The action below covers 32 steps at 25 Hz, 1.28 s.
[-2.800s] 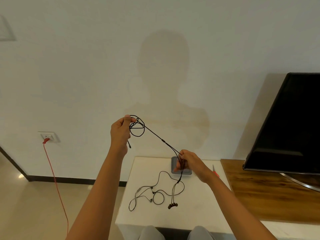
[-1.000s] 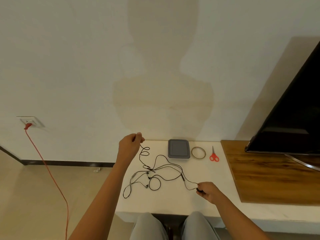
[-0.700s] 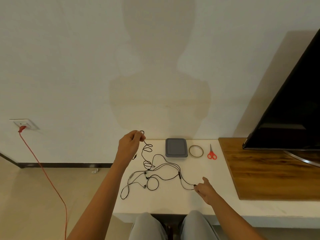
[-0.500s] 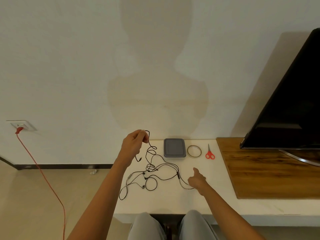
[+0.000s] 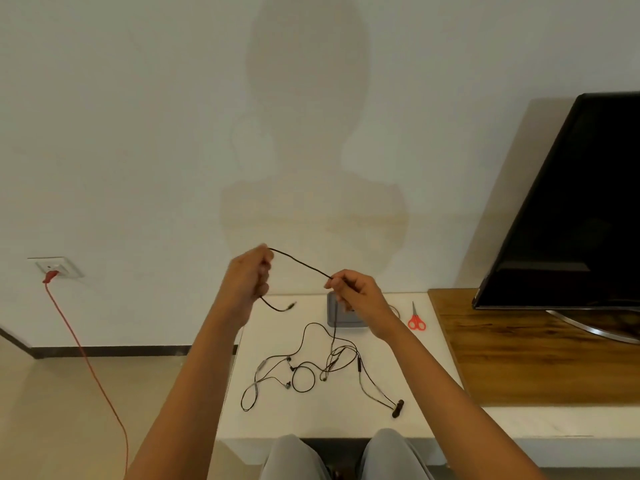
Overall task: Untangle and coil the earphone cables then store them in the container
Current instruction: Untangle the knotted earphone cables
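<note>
The person is holding both hands up above the table [image 5: 311,420]. The left hand [image 5: 247,282] is closing in a loose fist around a black cable [image 5: 299,263], and the right hand [image 5: 356,296] is pinching the same cable with curled fingers. Between the two hands the cable is hanging in the air as a short, slightly bent line. Its plug [image 5: 292,304] is sticking out below the left hand, above the table. From the right hand the cable is going down to the table and joining the tangle [image 5: 304,372] of other thin cables, which is lying in loops on the white top. A pair of dark earbuds [image 5: 398,408] is lying at the near right end of the tangle.

The grey container [image 5: 341,320] is standing at the far edge of the table, partly hidden behind the right hand. Red scissors [image 5: 416,318] are lying to its right. Further right, a TV [image 5: 571,209] is standing on a wooden board [image 5: 536,348]. At the left, a red cord [image 5: 86,362] is hanging from a wall socket [image 5: 57,266].
</note>
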{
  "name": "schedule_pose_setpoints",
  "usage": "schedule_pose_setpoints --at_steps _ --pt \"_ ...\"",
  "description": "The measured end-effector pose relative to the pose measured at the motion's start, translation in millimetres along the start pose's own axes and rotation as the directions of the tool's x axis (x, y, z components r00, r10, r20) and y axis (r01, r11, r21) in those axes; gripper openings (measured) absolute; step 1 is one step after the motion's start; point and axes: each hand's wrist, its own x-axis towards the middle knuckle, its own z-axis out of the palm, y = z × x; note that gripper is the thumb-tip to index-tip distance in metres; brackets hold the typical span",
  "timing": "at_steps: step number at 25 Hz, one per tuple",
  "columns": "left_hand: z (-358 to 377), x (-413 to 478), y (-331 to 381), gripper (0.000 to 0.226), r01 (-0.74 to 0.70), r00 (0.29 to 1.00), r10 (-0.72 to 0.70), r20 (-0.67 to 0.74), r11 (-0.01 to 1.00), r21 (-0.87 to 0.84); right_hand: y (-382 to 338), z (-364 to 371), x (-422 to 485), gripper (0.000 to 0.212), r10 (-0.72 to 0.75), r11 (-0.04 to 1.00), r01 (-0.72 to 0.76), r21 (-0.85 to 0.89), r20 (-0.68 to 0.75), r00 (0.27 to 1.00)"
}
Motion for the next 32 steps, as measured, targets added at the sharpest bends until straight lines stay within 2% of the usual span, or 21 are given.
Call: schedule_pose_setpoints --at_steps 1,3,6,9,10,13,14,16,18,19,20,21,22,23,24,25,26,28,30,32 --pt "-13 2 6 0.031 0.010 0.999 -0.017 -0.043 0.990 -0.142 2 -7 -3 0.019 0.011 0.999 -0.011 -0.035 -0.025 1.000" --pt "-35 1 15 0.033 -0.009 0.996 -0.017 -0.092 0.960 -0.278 10 -17 -8 0.022 0.057 0.991 -0.068 -0.114 -0.092 0.994" --pt "-43 -5 18 0.033 -0.001 0.997 -0.025 -0.077 0.946 -0.323 18 -20 -10 0.024 0.144 0.953 -0.183 -0.241 -0.172 0.974" --pt "-29 -15 17 0.028 0.093 0.995 -0.077 0.059 0.939 -0.331 9 -5 -7 0.016 0.218 0.882 -0.240 -0.405 -0.101 0.971" --pt "-22 -18 17 0.026 0.129 0.989 -0.098 0.112 0.937 -0.325 3 3 -6 0.012 0.204 0.897 -0.209 -0.390 -0.054 0.977" --pt "-2 -30 21 0.023 0.181 0.965 -0.130 0.228 0.959 -0.218 -31 31 -3 0.041 0.053 0.983 -0.038 -0.178 0.081 0.995" --pt "2 -34 23 0.024 0.173 0.960 -0.124 0.252 0.968 -0.181 -41 38 -1 0.042 0.022 0.992 -0.012 -0.124 0.082 0.996" --pt "6 -38 28 0.025 0.155 0.955 -0.100 0.278 0.971 -0.181 -53 44 5 0.026 0.016 0.996 -0.015 -0.084 0.019 1.000" --pt "0 -41 36 0.029 0.147 0.962 -0.082 0.262 0.960 -0.240 -50 36 12 0.020 0.091 0.967 -0.106 -0.231 -0.076 0.993" --pt "-5 -42 41 0.031 0.141 0.966 -0.078 0.246 0.958 -0.248 -45 29 14 0.021 0.178 0.892 -0.202 -0.404 -0.096 0.979" --pt "-9 -43 44 0.033 0.129 0.969 -0.075 0.234 0.965 -0.227 -39 23 12 0.024 0.271 0.752 -0.284 -0.595 -0.115 0.956" --pt "-12 -44 46 0.035 0.113 0.972 -0.071 0.225 0.977 -0.180 -35 21 9 0.035 0.319 0.646 -0.312 -0.696 -0.125 0.939" --pt "-11 -45 46 0.036 0.095 0.972 -0.067 0.225 0.989 -0.116 -34 23 6 0.050 0.275 0.661 -0.253 -0.706 -0.086 0.958" --pt "-9 -45 46 0.036 0.080 0.970 -0.066 0.235 0.995 -0.051 -36 29 4 0.061 0.145 0.781 -0.118 -0.613 -0.005 0.989" --pt "-6 -45 45 0.036 0.071 0.965 -0.069 0.254 0.997 -0.001 -45 37 2 0.061 0.003 0.890 0.032 -0.455 0.076 0.997" --pt "-2 -46 43 0.036 0.066 0.959 -0.071 0.276 0.997 0.027 -56 45 0 0.052 -0.107 0.949 0.143 -0.281 0.142 0.984" --pt "1 -46 42 0.036 0.063 0.954 -0.069 0.292 0.998 0.029 -64 50 0 0.038 -0.157 0.968 0.185 -0.171 0.167 0.973" --pt "2 -45 41 0.036 0.077 0.951 -0.058 0.304 0.996 -0.051 -72 54 4 0.016 -0.185 0.980 0.191 -0.061 0.091 0.978" --pt "-3 -45 41 0.033 0.093 0.949 -0.035 0.312 0.981 -0.171 -68 50 6 0.017 -0.160 0.985 0.156 -0.068 -0.047 0.986" --pt "-6 -44 40 0.032 0.051 0.953 0.028 0.302 0.966 -0.252 -57 48 2 0.021 -0.101 0.987 0.090 -0.132 -0.084 0.991"
